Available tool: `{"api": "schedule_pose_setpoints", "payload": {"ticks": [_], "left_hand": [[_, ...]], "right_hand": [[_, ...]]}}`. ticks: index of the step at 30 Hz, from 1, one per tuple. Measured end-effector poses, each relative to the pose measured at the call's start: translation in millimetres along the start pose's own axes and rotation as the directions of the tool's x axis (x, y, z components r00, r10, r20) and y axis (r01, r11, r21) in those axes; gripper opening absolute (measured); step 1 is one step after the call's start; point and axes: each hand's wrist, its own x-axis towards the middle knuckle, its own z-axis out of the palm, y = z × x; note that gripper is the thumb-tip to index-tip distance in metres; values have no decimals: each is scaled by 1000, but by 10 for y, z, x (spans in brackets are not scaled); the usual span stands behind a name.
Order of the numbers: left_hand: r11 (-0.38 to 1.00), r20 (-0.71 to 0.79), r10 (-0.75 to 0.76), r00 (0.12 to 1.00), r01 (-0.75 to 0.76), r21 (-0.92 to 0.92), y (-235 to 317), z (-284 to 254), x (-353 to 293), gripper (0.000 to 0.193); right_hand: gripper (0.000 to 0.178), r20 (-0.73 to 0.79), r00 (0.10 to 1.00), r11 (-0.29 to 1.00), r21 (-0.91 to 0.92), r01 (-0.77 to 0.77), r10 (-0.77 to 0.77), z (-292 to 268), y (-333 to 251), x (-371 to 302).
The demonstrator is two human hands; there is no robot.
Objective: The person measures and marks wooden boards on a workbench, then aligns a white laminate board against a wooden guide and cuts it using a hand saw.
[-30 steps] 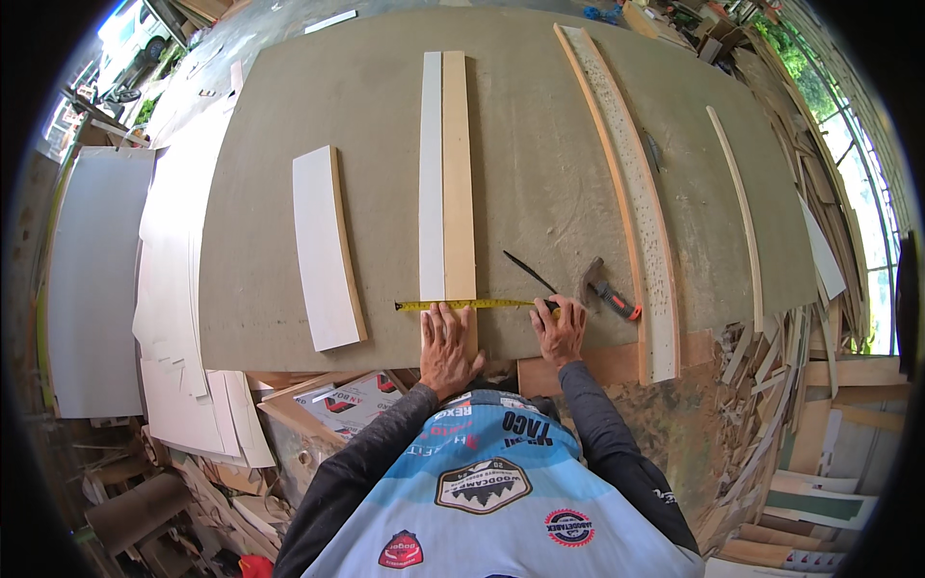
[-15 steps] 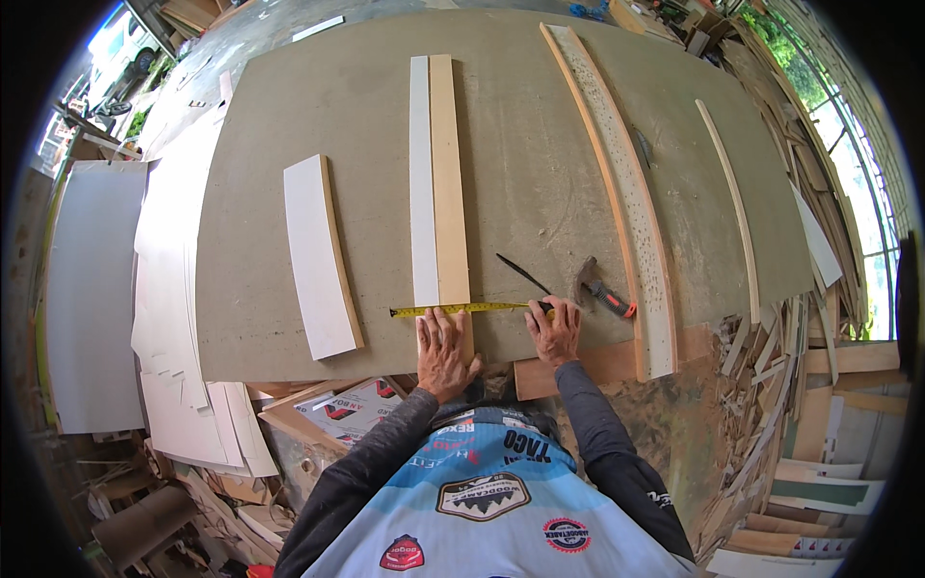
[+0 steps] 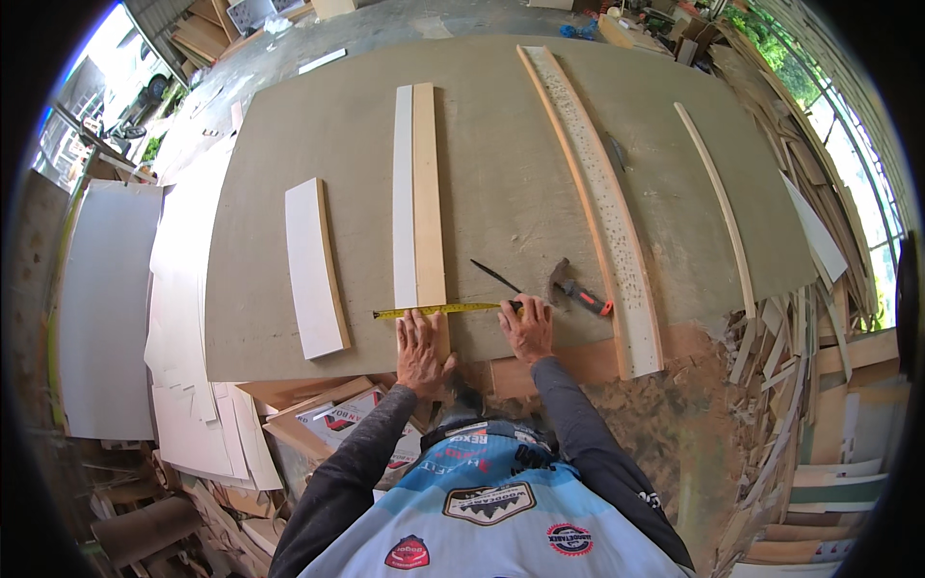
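Observation:
A yellow tape measure [image 3: 458,308] is drawn out sideways across the near part of two long strips lying side by side, one white-faced [image 3: 406,193] and one bare wood [image 3: 428,193]. My left hand [image 3: 418,354] lies flat on their near end, its fingers stretched out and the tips by the tape's blade. Closed around the tape's dark case is my right hand [image 3: 529,333], to the right of the strips; its fingers hide most of the case. Just beyond it lies a thin black pencil-like stick [image 3: 493,275]. A claw hammer [image 3: 582,293] rests to its right.
The large grey-brown work surface [image 3: 501,144] also carries a short white board [image 3: 315,270], a long speckled channel piece [image 3: 602,197] and a thin wooden strip [image 3: 718,197]. White sheets [image 3: 183,328] lean at the left. Offcuts [image 3: 771,376] are piled at the right.
The whole view has shifted, so the hands and strips sit slightly further left in the picture. Both hands keep their places on the strips and the tape measure.

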Motion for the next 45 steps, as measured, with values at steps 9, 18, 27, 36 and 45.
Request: {"api": "schedule_pose_setpoints", "payload": {"ticks": [9,18,27,36,45], "left_hand": [[998,-86,-53,995,51,-26,232,-116,45,94],[806,-330,-260,907,15,-592,2176,-107,-131,49],[110,227,-108,968,238,-965,4034,402,559,20],[-116,606,253,754,645,-755,5757,785,2056,24],[-184,805,145,575,815,-550,7111,1608,2969,52]], "right_hand": [[27,28,999,980,197,-30,25,-304,153,12],[25,32,940,848,420,-322,341,-1521,1080,-1156],[22,-8,667,653,210,-728,745,-2300,2852,-2446],[22,-15,562,561,-29,-827,827,-3202,4854,-3053],[19,251,584,631,-196,-750,772,-3874,6578,-2648]]}}
